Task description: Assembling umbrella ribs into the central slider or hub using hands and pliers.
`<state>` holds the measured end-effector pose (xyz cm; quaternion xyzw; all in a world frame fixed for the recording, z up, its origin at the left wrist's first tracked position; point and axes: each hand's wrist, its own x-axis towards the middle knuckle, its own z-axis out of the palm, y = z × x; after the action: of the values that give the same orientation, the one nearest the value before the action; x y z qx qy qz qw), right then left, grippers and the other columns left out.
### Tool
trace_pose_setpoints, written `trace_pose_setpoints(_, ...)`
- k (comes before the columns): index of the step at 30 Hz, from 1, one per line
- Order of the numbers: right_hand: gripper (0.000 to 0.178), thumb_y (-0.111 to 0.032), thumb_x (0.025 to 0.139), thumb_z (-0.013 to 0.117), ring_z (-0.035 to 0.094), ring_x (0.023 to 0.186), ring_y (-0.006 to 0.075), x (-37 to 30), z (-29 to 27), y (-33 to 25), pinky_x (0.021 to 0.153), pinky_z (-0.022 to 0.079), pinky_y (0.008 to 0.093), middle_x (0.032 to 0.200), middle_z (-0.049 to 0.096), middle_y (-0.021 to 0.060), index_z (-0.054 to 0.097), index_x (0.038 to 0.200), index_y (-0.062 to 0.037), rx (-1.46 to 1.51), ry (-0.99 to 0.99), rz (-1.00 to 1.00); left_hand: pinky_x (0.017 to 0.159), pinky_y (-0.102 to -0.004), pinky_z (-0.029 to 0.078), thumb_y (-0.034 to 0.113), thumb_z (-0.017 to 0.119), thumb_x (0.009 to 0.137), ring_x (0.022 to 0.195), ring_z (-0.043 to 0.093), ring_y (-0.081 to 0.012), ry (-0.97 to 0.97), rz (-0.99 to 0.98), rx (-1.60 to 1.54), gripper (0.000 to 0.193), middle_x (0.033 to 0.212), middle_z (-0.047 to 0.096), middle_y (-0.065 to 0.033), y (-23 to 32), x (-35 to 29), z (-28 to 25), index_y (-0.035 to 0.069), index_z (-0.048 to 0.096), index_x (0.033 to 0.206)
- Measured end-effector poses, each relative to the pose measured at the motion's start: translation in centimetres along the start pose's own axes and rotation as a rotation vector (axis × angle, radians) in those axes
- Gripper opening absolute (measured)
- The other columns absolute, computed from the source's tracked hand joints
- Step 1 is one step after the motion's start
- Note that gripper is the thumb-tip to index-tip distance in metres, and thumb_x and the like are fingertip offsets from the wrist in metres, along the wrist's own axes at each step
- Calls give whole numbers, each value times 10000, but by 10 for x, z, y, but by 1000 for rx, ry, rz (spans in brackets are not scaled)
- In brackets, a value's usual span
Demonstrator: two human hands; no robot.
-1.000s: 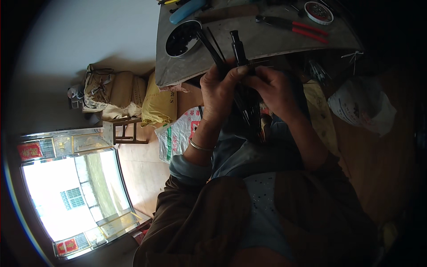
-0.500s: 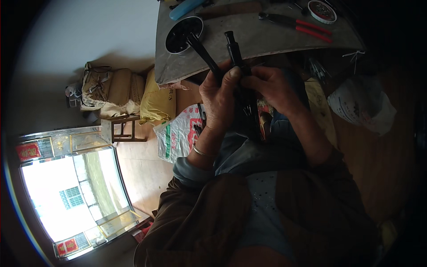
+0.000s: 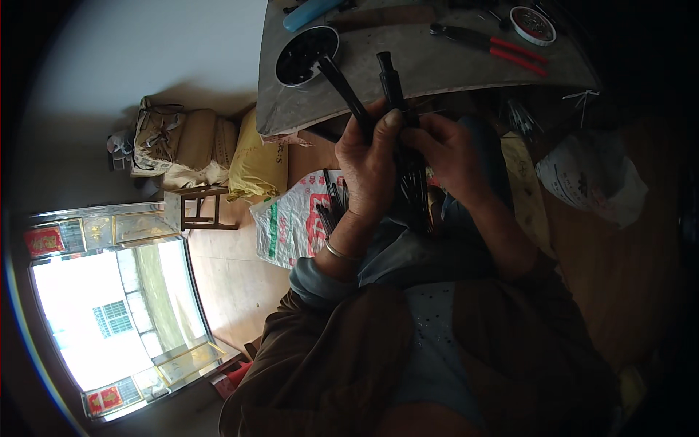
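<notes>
My left hand (image 3: 368, 171) is closed, its thumb pressed against a black shaft (image 3: 391, 81) with a stepped, knobbed upper end. A second, flatter black strip (image 3: 345, 89) sticks out of the same hand, slanting up to the left. Beneath my fingers hangs a bundle of thin dark rods (image 3: 413, 193), which looks like the ribs of an umbrella frame. Close by on the right, my right hand (image 3: 455, 160) pinches at the frame just below the shaft. Its fingertips are partly hidden, and the rods' lower ends are lost in shadow over my lap.
Ahead stands a grey table (image 3: 437, 69) with a bowl (image 3: 338, 45) of black pieces, red-handled pliers (image 3: 517, 60) and a small white dish (image 3: 545, 41). Left of my legs, more black rods (image 3: 335, 207) lie on a white bag (image 3: 280, 229). A wooden stool (image 3: 207, 207) and sacks (image 3: 196, 142) stand beyond.
The whole view has shifted slightly. My hands and the frame keep nearly the same pose, with the right fingers a little changed. More of the black rods on the white bag now show beside my left forearm.
</notes>
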<state>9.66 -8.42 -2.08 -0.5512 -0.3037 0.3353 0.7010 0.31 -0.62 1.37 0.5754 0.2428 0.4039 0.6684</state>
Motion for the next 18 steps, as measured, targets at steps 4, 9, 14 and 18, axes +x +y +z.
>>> trace_pose_setpoints(4,204,-220,841,694,443,561,9,-1,0,-11,484,327,182,625,533,-46,628,756,-46,-119,35,-7,741,-219,496,120,652,889,826,605,-86,-19,70,85,259,923,669,-49,3,-3,-2,0,604,1114)
trace_pose_setpoints(9,192,-222,831,700,443,522,11,7,-14,-6,460,318,188,603,511,-55,622,751,-66,76,-140,211,746,-228,507,110,652,887,844,618,-96,-40,60,45,260,928,674,-58,4,-7,-1,2,602,1117)
trace_pose_setpoints(14,198,-231,839,692,438,516,14,10,-21,-4,462,322,188,589,488,-60,607,736,-85,166,-248,257,742,-229,504,111,655,884,838,608,-87,-75,107,44,265,927,671,-49,8,-12,2,12,606,1125)
trace_pose_setpoints(18,204,-241,848,683,439,526,12,8,-14,-10,475,333,187,596,488,-63,601,730,-97,89,-216,240,740,-226,498,118,657,884,835,599,-80,-45,45,91,273,929,670,-39,5,-7,-4,14,606,1131)
